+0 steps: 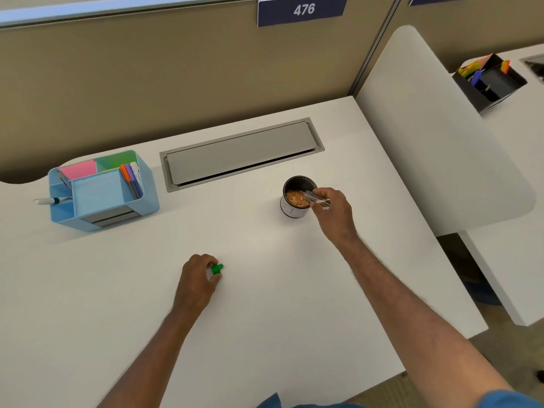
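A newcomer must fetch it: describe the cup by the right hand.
On the white desk, look in front of the grey hatch, near its right end. The cup stands at the right hand: small, round, dark inside, the only thing holding orange bits.

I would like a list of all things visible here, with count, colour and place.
desk: one, white, under everything
cable hatch: one, grey, desk rear centre
desk organiser: one, light blue, rear left
cup: one, dark, right of centre, holding orange pieces
number sign: one, dark blue, on partition
clear container: one, transparent, over the cup
green piece: one, green, front centre
left hand: one, pinching green piece
right hand: one, holding clear container
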### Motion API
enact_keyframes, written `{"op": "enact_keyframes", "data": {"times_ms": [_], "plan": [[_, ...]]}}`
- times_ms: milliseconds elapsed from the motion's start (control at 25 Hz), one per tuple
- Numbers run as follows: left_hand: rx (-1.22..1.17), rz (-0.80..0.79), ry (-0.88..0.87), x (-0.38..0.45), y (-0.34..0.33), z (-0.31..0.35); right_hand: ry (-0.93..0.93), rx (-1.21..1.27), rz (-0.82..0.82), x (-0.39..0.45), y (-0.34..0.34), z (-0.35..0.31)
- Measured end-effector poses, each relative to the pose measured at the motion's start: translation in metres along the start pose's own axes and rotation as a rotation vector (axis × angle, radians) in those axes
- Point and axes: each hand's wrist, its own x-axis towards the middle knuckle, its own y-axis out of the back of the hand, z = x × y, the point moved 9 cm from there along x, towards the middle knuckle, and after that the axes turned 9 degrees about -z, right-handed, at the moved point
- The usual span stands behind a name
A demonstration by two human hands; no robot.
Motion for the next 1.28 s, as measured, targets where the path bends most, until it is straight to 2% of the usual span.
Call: {"op": "enact_keyframes", "data": {"times_ms": [240, 480, 640, 1000, 1280], "plan": [[0.003, 0.084, -0.048, 0.008, 0.008, 0.041, 0.103, -0.107, -0.017, -0.001, -0.002, -0.008], [-0.230, -0.017, -0.215, 0.058, -0.011, 0.155, 0.128, -0.122, 0.013, -0.003, 0.005, -0.013], [-0.176, -0.062, -0.274, 0.094, -0.026, 0.212, 0.139, -0.182, -0.014, -0.002, 0.007, -0.016], [-0.070, -0.064, -0.304, 0.109, -0.039, 0.228, 0.212, -0.488, -0.085, 0.005, 0.001, -0.037], [-0.079, -0.066, -0.303, 0.113, -0.041, 0.226, 0.169, -0.433, -0.076, 0.007, 0.005, -0.035]]}}
